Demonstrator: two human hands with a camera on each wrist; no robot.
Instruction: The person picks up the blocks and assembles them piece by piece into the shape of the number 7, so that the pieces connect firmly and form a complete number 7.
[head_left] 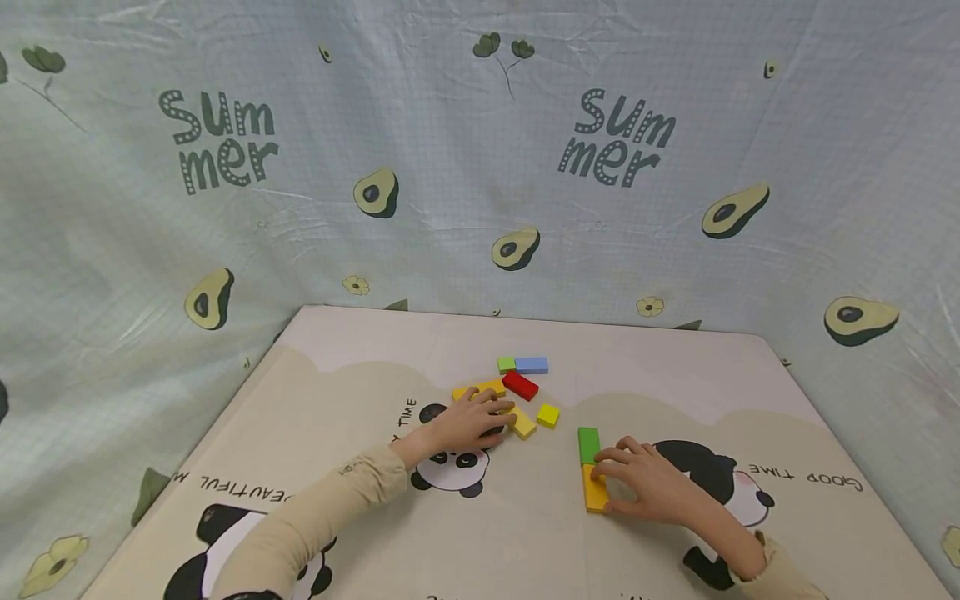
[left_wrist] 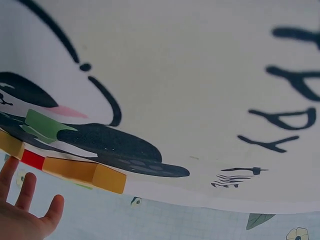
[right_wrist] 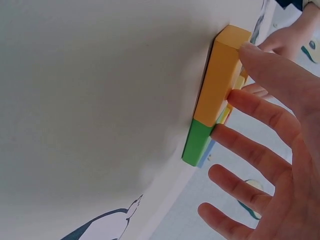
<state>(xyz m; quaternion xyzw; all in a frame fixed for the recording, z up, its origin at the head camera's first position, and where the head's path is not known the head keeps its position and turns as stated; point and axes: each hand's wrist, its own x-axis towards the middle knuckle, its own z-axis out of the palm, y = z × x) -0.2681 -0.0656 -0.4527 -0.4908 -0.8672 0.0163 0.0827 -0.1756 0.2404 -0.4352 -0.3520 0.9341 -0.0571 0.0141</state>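
On the right of the table, a green block (head_left: 588, 446) and an orange block (head_left: 595, 489) lie end to end in a line. My right hand (head_left: 648, 483) is beside them, its fingers spread; in the right wrist view the thumb and index fingertips are at the orange block (right_wrist: 217, 82), without gripping it. My left hand (head_left: 468, 422) reaches over the printed panda among the other blocks. Its fingertips are at a yellow block (head_left: 522, 423), and a longer yellow-orange block (head_left: 480, 389) lies just behind it. The left wrist view shows those fingers spread and apart.
Behind the left hand lie a red block (head_left: 520, 385), a light green block (head_left: 506, 365) and a blue block (head_left: 532, 365), the last two end to end. A small yellow block (head_left: 548, 415) sits nearer the middle. A printed cloth hangs behind the table (head_left: 517, 533).
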